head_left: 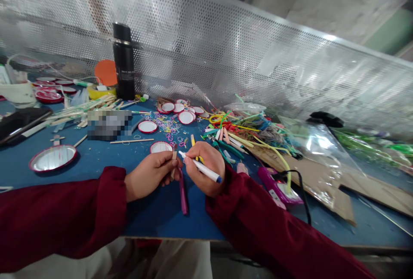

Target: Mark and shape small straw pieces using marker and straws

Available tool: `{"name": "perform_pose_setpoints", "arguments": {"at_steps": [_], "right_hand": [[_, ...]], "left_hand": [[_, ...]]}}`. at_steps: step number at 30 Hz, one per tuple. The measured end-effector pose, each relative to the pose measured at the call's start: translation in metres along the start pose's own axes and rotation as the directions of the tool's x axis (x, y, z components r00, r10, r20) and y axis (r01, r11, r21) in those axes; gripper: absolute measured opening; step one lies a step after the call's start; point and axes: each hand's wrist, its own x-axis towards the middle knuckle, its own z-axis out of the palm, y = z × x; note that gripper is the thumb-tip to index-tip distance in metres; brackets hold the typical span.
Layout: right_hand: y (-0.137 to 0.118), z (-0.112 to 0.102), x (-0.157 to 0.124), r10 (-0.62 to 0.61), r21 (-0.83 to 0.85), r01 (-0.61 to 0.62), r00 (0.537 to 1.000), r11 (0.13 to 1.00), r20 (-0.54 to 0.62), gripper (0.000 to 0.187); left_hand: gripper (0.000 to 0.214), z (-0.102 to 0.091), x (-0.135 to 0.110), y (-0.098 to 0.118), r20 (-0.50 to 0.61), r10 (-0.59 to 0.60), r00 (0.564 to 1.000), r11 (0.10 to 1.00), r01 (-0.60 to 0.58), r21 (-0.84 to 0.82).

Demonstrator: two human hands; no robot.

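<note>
Blue tabletop (155, 223), shiny perforated metal screen (206, 46), blurred grey wall (348, 1) behind, perhaps concrete

This looks like a handicraft workshop. The scuffed blue table (155, 223) is strewn with loose supplies: seen from its near edge, thin wooden sticks (80, 111) at eleven o'clock, red-rimmed discs (186, 118) and tiny colored bands (165, 120) around twelve, a heap of cords (267, 128) at one, cut cardboard (343, 208) and a purple power strip (279, 187) at two. Behind stand a perforated metal screen (206, 46) and, toward one o'clock, a rough gray wall (351, 3).
</note>
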Motion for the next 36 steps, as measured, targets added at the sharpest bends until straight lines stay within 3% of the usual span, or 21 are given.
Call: {"name": "perform_pose_setpoints", "arguments": {"at_steps": [22, 36], "right_hand": [[-0.0033, 0.0010, 0.0020, 0.030, -0.026, -0.028, 0.997, 0.999, 0.068, 0.004], [-0.0024, 0.0023, -0.0001, 0.037, -0.050, -0.035, 0.999, 0.998, 0.040, 0.007]], "left_hand": [[0.035, 0.0016, -0.0002, -0.0038, -0.021, 0.025, 0.999, 0.999, -0.024, 0.035], [0.039, 0.0023, -0.0003, -0.0014, -0.022, 0.026, 0.999, 0.999, -0.026, 0.028]]}}
